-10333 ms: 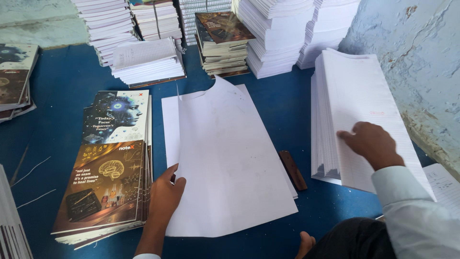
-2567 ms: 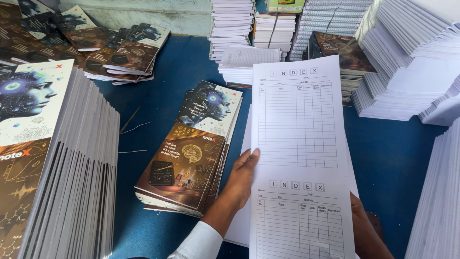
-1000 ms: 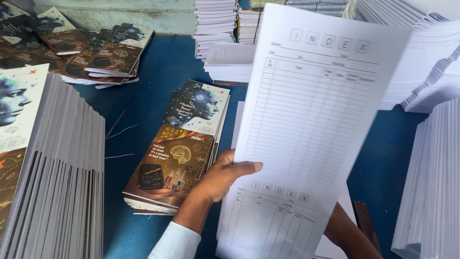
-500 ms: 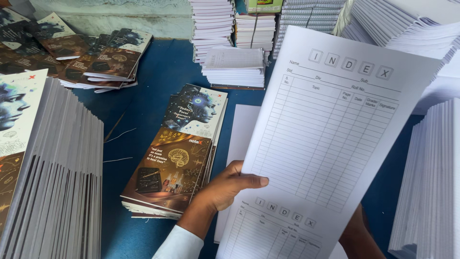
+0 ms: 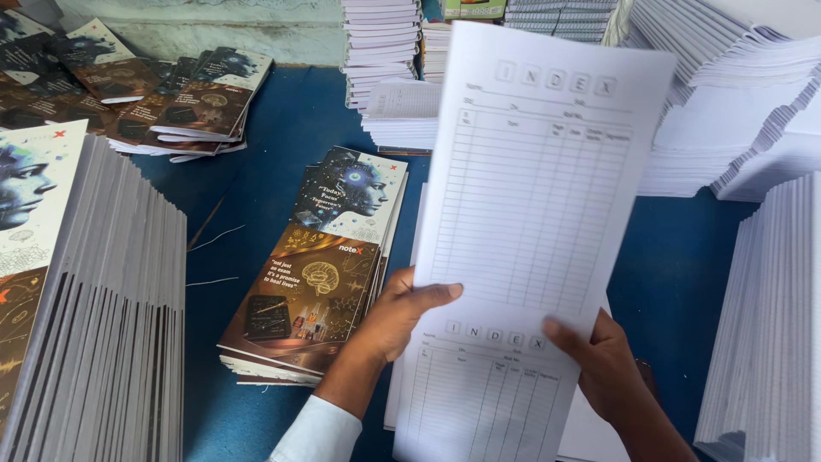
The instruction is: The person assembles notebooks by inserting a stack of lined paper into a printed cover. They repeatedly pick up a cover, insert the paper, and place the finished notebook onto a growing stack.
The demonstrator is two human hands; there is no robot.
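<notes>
Now left hand (image 5: 402, 312), right hand (image 5: 603, 359) both clamped on ruled sheet (image 5: 530, 231); no containers.

Cover stack (image 5: 316, 274) left of held sheet (image 5: 534, 214)

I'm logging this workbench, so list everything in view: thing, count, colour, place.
printed sheet: one, white with ruled grey tables, held up at centre.
loose sheets: a few, white, flat on the table under the held sheet.
cover stack: one pile, dark illustrated, left of centre.
scattered covers: several, dark illustrated, far left.
bound stack: one large pile, grey edges, near left.
paper stacks: several, white, along the back and right.
table: one, blue.
wall: pale, at the back.
left hand: grip on the sheet's left edge, white sleeve.
right hand: grip on the sheet's lower right edge.
</notes>
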